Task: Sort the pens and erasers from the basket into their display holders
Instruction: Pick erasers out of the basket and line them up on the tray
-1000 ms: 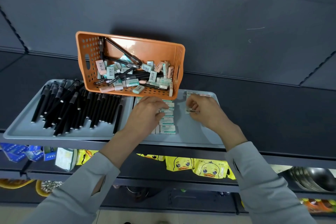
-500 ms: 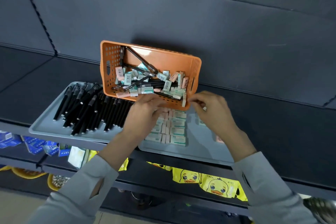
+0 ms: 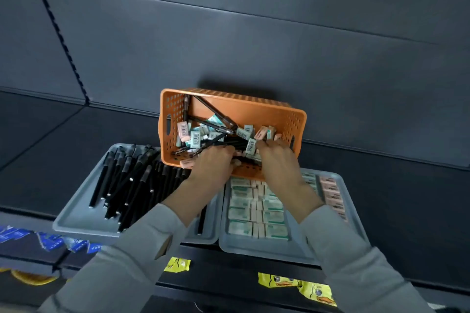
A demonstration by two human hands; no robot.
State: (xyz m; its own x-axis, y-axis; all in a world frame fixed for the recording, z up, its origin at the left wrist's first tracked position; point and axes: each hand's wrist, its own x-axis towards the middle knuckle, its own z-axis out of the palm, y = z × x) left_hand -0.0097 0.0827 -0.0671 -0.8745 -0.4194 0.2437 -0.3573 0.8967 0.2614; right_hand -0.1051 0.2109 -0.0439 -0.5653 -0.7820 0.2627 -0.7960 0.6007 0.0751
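The orange basket (image 3: 254,109) is tipped towards me at the back of the shelf, with black pens (image 3: 216,113) and mint and pink erasers (image 3: 195,138) jumbled inside. Both my hands reach over its front wall. My left hand (image 3: 213,166) has its fingers down among the pens and erasers at the middle. My right hand (image 3: 278,160) curls its fingers into the erasers on the right side. The fingertips of both are buried, so any hold is hidden. A pink eraser (image 3: 187,163) lies by my left hand.
The left grey tray (image 3: 76,222) holds several black pens (image 3: 127,180). The right grey tray (image 3: 254,248) holds rows of mint erasers (image 3: 244,213) and a column of pink erasers (image 3: 332,193). Yellow duck packets (image 3: 295,284) hang on the shelf below.
Both hands have moved up off the eraser tray and into the basket. The view has dropped and come closer.
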